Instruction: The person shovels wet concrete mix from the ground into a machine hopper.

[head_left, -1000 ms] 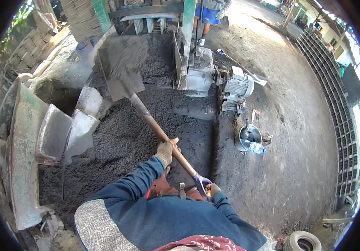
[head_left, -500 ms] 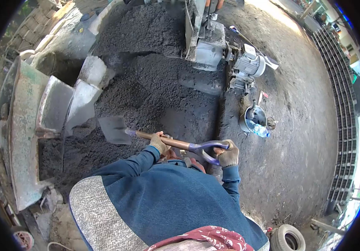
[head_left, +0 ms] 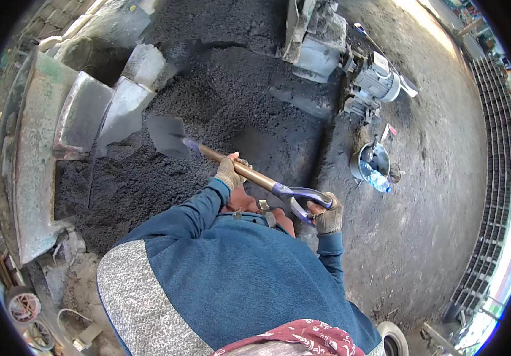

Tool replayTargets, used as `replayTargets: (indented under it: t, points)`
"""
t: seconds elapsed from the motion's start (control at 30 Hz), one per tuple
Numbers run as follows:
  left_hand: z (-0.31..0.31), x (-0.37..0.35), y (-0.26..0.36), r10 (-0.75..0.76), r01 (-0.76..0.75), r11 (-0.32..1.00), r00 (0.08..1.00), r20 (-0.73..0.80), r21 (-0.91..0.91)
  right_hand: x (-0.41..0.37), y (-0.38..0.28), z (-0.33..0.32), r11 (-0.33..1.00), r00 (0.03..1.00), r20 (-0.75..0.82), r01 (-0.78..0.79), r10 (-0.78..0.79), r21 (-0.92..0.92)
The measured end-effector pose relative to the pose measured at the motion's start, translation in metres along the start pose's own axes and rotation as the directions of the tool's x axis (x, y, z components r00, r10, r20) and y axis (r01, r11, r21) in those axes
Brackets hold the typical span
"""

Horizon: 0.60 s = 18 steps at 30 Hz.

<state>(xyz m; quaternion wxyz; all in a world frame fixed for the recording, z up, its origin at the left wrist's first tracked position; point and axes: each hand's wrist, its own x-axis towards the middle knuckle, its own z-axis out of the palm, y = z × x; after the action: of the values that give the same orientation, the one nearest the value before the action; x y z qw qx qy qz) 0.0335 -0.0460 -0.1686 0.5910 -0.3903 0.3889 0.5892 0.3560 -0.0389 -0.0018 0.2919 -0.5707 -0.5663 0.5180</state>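
Note:
A shovel (head_left: 239, 168) with a brown shaft and a purple-grey D-shaped handle lies slantwise in front of me. My left hand (head_left: 230, 172), in a knit glove with bare fingertips, is wrapped round the middle of the shaft. Gloved the same way, my right hand (head_left: 328, 215) grips the D-handle at the near end. The flat grey shovel blade (head_left: 169, 136) is over dark, crumbly material (head_left: 208, 95) at the left; whether it touches cannot be told. No heap shows on the blade.
A motor (head_left: 379, 82) on a machine base stands at the upper right. Nearby are a bucket (head_left: 359, 169) with a plastic bottle (head_left: 376, 179) and another shovel (head_left: 374, 41). Metal plates (head_left: 36, 154) edge the left side; a tire (head_left: 393, 338) lies lower right.
The shovel blade has moved forward, away from me, over the dark material. Both hands keep their hold on the shovel. The camera view has turned slightly, shifting the surroundings right.

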Motion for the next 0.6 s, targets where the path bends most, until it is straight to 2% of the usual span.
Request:
replayTargets:
  t: [0.1, 0.17, 0.2, 0.23, 0.27, 0.3, 0.33, 0.37, 0.4, 0.43, 0.5, 0.57, 0.6]
  points:
    - [0.002, 0.020, 0.001, -0.002, 0.004, 0.997, 1.000, -0.024, 0.081, -0.010, 0.049, 0.017, 0.949, 0.980, -0.084, -0.152, 0.181, 0.277]
    - [0.005, 0.020, -0.015, 0.037, -0.031, 0.993, 0.998, -0.044, 0.118, -0.025, 0.052, 0.032, 0.843, 0.917, -0.138, -0.274, 0.374, 0.462]
    - [-0.004, 0.038, -0.022, -0.086, 0.088, 0.992, 0.996, -0.030, 0.087, -0.034, 0.058, 0.039, 0.818, 0.878, -0.168, -0.328, 0.448, 0.472]
    - [-0.012, 0.048, -0.036, -0.097, 0.099, 0.991, 0.995, -0.030, 0.087, -0.042, 0.070, 0.046, 0.789, 0.832, -0.196, -0.376, 0.518, 0.486]
    - [-0.020, 0.054, -0.053, -0.082, 0.086, 0.982, 0.996, -0.029, 0.166, -0.053, 0.100, 0.058, 0.797, 0.777, -0.291, -0.404, 0.558, 0.449]
    - [-0.027, 0.059, -0.070, -0.067, 0.071, 0.967, 0.997, -0.024, 0.245, -0.068, 0.133, 0.071, 0.830, 0.757, -0.378, -0.382, 0.533, 0.406]
    - [-0.025, 0.058, -0.084, -0.152, 0.183, 0.930, 0.981, -0.119, 0.318, -0.077, 0.114, 0.081, 0.608, 0.614, -0.289, -0.406, 0.735, 0.683]
    - [-0.026, 0.055, -0.098, -0.222, 0.296, 0.877, 0.948, -0.226, 0.378, -0.087, 0.115, 0.087, 0.556, 0.500, -0.304, -0.497, 0.811, 0.667]
    - [-0.044, 0.076, -0.112, -0.254, 0.367, 0.826, 0.920, -0.300, 0.427, -0.100, 0.121, 0.095, 0.497, 0.410, -0.310, -0.508, 0.858, 0.703]
    - [-0.064, 0.103, -0.125, -0.277, 0.436, 0.769, 0.886, -0.371, 0.467, -0.114, 0.137, 0.105, 0.496, 0.342, -0.361, -0.542, 0.868, 0.678]
    - [-0.095, 0.133, -0.149, -0.371, 0.560, 0.638, 0.825, -0.427, 0.529, -0.136, 0.147, 0.115, 0.430, 0.198, -0.381, -0.425, 0.903, 0.797]
    - [-0.109, 0.146, -0.177, -0.383, 0.594, 0.528, 0.804, -0.454, 0.607, -0.148, 0.165, 0.119, 0.418, 0.109, -0.407, -0.355, 0.907, 0.836]
    - [-0.118, 0.159, -0.190, -0.407, 0.627, 0.508, 0.779, -0.476, 0.591, -0.144, 0.170, 0.117, 0.412, 0.073, -0.414, -0.345, 0.907, 0.843]
